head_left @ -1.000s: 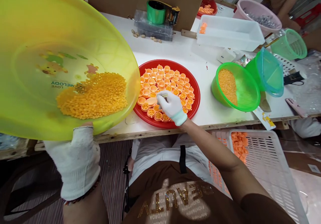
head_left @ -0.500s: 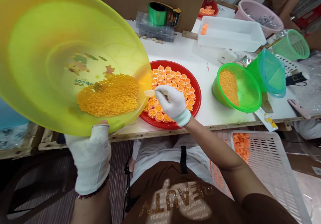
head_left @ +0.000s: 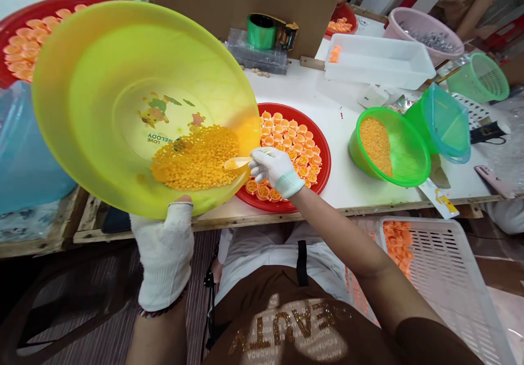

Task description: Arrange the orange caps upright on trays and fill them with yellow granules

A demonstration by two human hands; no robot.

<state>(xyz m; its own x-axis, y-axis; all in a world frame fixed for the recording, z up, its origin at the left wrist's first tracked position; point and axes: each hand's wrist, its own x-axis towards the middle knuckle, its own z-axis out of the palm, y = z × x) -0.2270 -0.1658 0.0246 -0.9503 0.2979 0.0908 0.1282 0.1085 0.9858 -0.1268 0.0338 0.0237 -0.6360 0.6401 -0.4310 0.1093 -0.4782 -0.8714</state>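
Left hand [head_left: 166,253], white glove, is clamped on the near rim of the big yellow basin [head_left: 102,70]. It's tilted, left-center of frame, w/ the yellow beads [head_left: 196,157] piled at its low side. Right hand [head_left: 275,171] pinches a small spoon [head_left: 237,162], scoop end over the pile's edge. Red tray [head_left: 325,155] sits mid-frame, just right of the basin. The orange cups [head_left: 286,130] in the front rows have beads in em, back rows look empty, so approx a third done imo.
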